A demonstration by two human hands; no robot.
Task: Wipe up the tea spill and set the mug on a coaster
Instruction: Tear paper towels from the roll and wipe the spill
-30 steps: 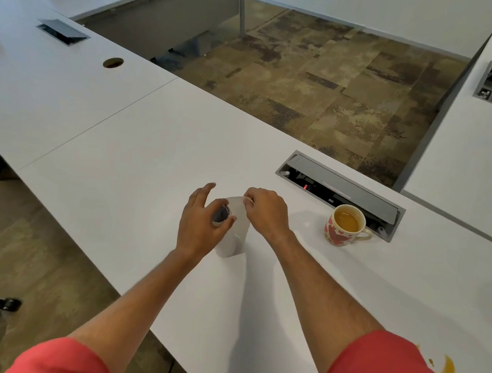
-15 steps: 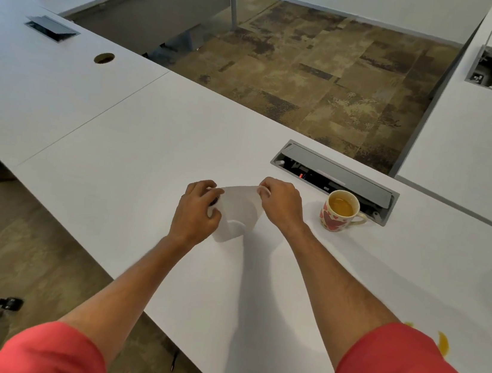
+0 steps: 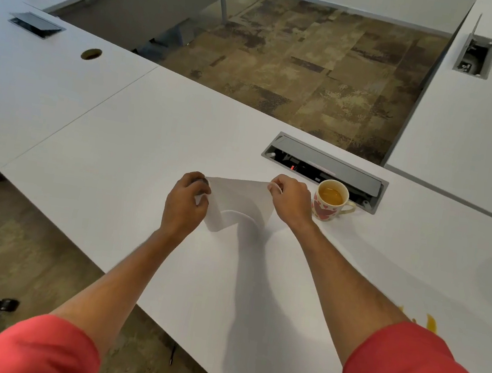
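Two hands stretch a paper sheet over the white worktop. Left hand and right hand each pinch one end. The full mug stands just beside the right hand; a bump could spill more tea. The spill waits nearer, right.

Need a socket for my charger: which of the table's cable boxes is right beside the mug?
The long grey cable box just behind the mug; the other two lie far off.

A sheet spans between the left fingers and right fingers. Just right of the right fingers stands the mug; the socket box lies behind them, the spill well nearer and right.
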